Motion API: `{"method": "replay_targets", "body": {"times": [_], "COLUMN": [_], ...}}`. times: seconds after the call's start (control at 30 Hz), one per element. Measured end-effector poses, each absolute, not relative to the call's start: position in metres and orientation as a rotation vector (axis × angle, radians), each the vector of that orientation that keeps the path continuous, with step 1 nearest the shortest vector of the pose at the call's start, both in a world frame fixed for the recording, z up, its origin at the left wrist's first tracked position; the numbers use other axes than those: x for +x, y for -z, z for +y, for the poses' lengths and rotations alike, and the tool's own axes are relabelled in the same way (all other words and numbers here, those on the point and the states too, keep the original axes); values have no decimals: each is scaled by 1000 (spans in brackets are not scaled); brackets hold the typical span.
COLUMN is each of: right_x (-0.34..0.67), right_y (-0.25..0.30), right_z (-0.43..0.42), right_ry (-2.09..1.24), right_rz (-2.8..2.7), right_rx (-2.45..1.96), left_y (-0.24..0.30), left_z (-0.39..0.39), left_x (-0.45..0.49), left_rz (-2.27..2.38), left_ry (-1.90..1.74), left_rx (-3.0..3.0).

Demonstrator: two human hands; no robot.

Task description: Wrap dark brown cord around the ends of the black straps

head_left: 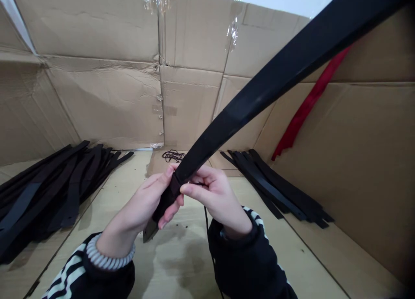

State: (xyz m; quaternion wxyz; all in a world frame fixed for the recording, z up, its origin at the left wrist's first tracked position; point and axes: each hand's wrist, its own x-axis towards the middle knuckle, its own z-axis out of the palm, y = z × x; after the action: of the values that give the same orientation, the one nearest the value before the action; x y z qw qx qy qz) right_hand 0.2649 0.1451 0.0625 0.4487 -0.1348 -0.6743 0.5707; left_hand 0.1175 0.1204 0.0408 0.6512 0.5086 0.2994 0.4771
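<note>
A long black curved strip [227, 117] runs slantwise from the upper right down to its greyish pointed lower end. My left hand [152, 195] is closed around it near that end, thumb on top. A dark band [175, 183] circles the strip between my two hands. My right hand [214, 191] pinches at the strip's right edge beside this band. From under the right hand a thin black cord [206, 219] hangs down past the sleeve; the fingers appear to hold it against the strip, though its upper part is mostly hidden.
A pile of dark strips [48, 191] lies at the left, and several more black strips [275, 186] lie at the right. A tangled dark cord [173, 155] rests at the back. Cardboard walls [106, 100] surround the table [181, 264]; a red ribbon [308, 104] hangs on the right wall.
</note>
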Motion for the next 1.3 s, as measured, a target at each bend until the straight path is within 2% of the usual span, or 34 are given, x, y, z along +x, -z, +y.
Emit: {"method": "replay_targets", "body": {"times": [0.17,0.37,0.57,0.67,0.83,0.93,1.1,1.3], "right_x": [268,262,262,263,264,265,268,270], "right_y": [-65,-66,-67,-66,-62,-61,-64,-64], "right_z": [143,137,137,139,145,148,150,146], "right_ry": [-1388,-1598,-1534,-1457,-1238,-1222,-1308,-1585], "right_rz": [-1638,-1500,-1512,-1549,-1595,-1626,-1611,-1702], "right_rx": [-458,-435,-438,-444,-568,-515,-484,-399], "left_y": [-42,-37,-38,-38,-41,-43,-40,-40], "left_z": [116,115,115,116,123,123,120,118], "left_x": [117,120,122,124,134,136,127,124], "left_rz": [555,348,300,410,878,1025,844,684], "left_ry": [-977,-960,-969,-1007,-1379,-1493,-1320,-1076], "left_rx": [997,982,1074,1196,1429,1459,1254,1105]}}
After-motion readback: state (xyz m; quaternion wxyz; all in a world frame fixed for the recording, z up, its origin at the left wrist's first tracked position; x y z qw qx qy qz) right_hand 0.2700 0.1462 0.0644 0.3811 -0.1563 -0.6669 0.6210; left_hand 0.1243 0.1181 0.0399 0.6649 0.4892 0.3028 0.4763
